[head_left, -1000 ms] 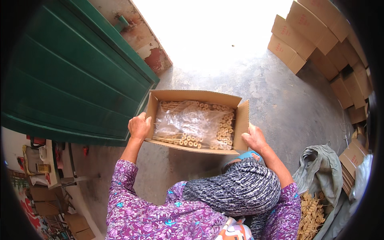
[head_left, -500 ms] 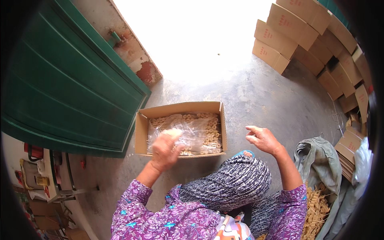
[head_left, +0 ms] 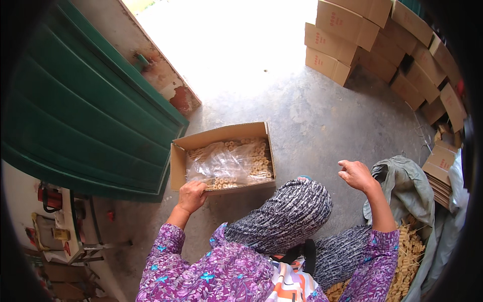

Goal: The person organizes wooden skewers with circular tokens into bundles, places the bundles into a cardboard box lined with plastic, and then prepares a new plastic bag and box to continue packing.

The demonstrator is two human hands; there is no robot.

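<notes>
An open cardboard box [head_left: 220, 132] rests on the floor before me, turned slightly. Several pale tan pieces with ring-shaped ends [head_left: 259, 163] fill it, partly covered by clear plastic film [head_left: 221, 160]. My left hand [head_left: 191, 196] is closed over the box's near rim, close to its left corner, fingers over the edge. My right hand [head_left: 358, 176] hovers right of the box, above the floor, holding nothing. Its index finger and thumb are apart, the other fingers loosely curled.
A green door [head_left: 90, 110] stands at the left. Stacked cardboard boxes [head_left: 347, 25] rise at the far right. Beside my right arm are a grey-green sack [head_left: 402, 183], a heap of tan pieces [head_left: 407, 256] and flattened cartons [head_left: 438, 163]. A small table [head_left: 75, 226] is at the lower left.
My left hand has come down from above the box's contents to its near rim. The right hand has moved right. The box's right end now sits tilted slightly farther away.
</notes>
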